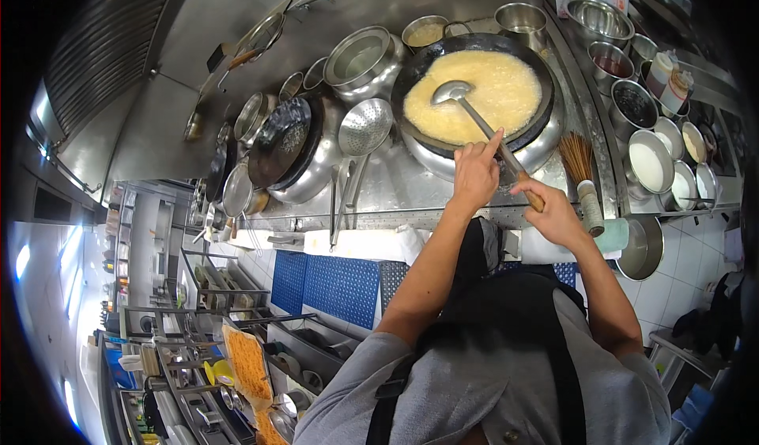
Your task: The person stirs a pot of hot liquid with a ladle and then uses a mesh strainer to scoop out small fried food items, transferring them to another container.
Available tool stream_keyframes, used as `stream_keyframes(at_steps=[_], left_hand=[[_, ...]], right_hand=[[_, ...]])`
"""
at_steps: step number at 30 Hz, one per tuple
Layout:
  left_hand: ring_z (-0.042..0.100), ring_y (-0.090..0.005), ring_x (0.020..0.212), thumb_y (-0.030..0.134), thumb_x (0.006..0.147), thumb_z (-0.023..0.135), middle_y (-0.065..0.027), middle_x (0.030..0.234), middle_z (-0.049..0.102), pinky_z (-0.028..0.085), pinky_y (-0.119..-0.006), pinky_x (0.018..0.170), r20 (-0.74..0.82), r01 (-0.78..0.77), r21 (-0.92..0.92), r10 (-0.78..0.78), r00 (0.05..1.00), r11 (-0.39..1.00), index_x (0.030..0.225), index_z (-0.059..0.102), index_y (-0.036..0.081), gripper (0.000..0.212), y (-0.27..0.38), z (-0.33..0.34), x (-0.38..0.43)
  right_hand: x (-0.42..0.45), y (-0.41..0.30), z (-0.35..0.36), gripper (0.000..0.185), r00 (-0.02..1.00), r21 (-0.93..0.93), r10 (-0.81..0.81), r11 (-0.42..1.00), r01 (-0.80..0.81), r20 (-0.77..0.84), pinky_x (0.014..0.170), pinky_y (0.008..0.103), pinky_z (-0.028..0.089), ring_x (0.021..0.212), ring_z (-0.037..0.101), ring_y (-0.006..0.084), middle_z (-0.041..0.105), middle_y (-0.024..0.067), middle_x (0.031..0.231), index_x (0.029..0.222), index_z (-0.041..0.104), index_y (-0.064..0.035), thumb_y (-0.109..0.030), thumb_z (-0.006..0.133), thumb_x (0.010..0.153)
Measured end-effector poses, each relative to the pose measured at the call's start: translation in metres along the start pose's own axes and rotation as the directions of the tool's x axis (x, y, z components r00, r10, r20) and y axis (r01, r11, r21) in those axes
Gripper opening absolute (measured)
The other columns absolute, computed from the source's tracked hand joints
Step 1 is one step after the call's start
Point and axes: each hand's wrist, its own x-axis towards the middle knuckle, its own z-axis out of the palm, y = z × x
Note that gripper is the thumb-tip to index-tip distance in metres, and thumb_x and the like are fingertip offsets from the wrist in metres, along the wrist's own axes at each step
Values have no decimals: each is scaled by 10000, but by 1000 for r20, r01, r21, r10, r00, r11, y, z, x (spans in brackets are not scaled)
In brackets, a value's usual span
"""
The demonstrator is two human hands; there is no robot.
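Note:
A metal ladle (481,122) slants across a large black wok (409,77), its bowl resting in pale yellow, frothy liquid (504,83). My right hand (554,211) grips the wooden end of the ladle's handle. Further up the shaft is my left hand (477,169), its index finger stretched out against the metal; whether the other fingers close around it is hard to see. The wok sits on a round steel burner ring (436,163) set in the stainless steel range. Just right of my right hand lies a bamboo wok brush (584,178) with a wrapped handle.
Left of the wok are a perforated skimmer (366,128), a steel pot (359,59) and a second, tilted black wok (280,142). Steel containers of sauces and white seasonings (651,163) crowd the right side. White cloths (359,243) line the front edge.

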Motion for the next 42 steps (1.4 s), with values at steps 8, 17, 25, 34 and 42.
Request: stream_keyframes(at_steps=[8,17,25,34,42], left_hand=[[554,-370,816,48,893,558,-178,867,600,376,-462,839,-210,55,-271,-115,971,961,1204,524,6,316,-6,12,1],[544,-363,836,73,877,624,-169,848,601,388,-471,785,-238,55,-127,-84,968,990,876,609,21,54,-2,16,3],[555,-361,864,128,887,642,-172,864,613,398,-466,794,-186,132,-96,-149,971,987,859,602,18,120,-5,18,7],[642,-367,740,342,911,628,-194,723,666,429,-466,761,-28,198,237,-197,980,951,714,683,27,376,1,12,19],[647,-332,754,339,901,641,-167,722,676,411,-446,784,-29,195,219,-193,981,956,707,700,50,353,-4,19,16]], right_hand=[[-53,-25,-20,344,997,24,71,997,-70,-38,603,310,413,611,482,162,521,82,682,1088,666,-75,-2,577,764],[-81,-46,-49,332,971,-12,197,980,-200,-133,530,304,348,549,412,124,445,43,609,1066,685,-73,29,560,775],[-46,-11,-38,349,974,-32,80,996,-89,-212,528,305,348,544,418,129,433,46,605,1083,689,-98,6,552,780],[11,30,-32,372,966,-68,-41,997,25,-255,546,330,375,559,465,166,466,73,630,1090,695,-117,-20,566,755],[69,39,-15,366,962,-49,-97,995,88,-256,783,333,500,811,659,224,680,123,884,1092,675,-75,-21,572,745]])
